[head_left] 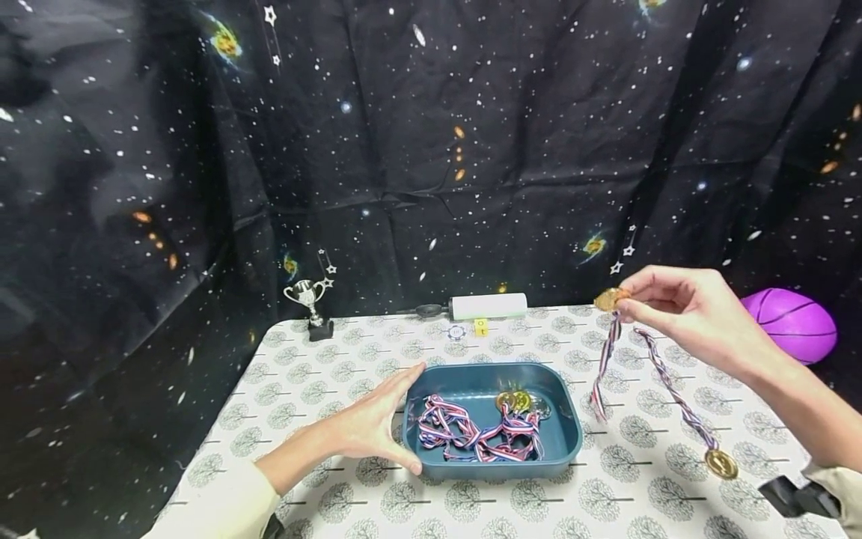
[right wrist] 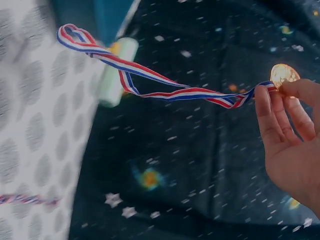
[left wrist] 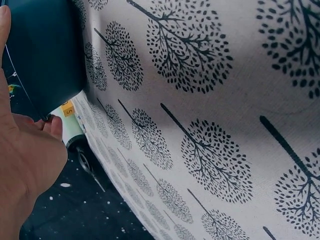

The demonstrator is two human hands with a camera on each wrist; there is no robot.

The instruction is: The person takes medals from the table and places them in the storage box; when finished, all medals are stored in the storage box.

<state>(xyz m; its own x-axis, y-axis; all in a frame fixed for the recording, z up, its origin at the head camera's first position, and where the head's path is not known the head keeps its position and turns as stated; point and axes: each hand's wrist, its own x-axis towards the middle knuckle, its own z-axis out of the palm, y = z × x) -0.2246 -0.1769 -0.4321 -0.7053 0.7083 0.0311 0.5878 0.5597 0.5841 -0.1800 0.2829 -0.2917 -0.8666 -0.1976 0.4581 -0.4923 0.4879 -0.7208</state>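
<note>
My right hand (head_left: 694, 314) pinches a gold medal (head_left: 609, 299) between thumb and fingertips, raised above the table's right side. Its red, white and blue ribbon (right wrist: 165, 90) hangs down from the disc. My left hand (head_left: 377, 419) spans the left end of a dark teal bin (head_left: 494, 470), thumb at the near corner and fingers at the far corner. Inside the bin, striped ribbons (head_left: 505, 438) lie tangled, with several medals (head_left: 515, 402) at the back right. Another gold medal (head_left: 722, 464) lies on the table right of the bin, its ribbon stretched away behind it.
A silver trophy cup (head_left: 306, 299) stands at the back left corner. Along the back edge are a white cylinder (head_left: 488, 305), a yellow block (head_left: 481, 326) and a poker chip (head_left: 456, 332). A purple ball (head_left: 791, 326) sits at the right, before the starry black backdrop (head_left: 431, 150).
</note>
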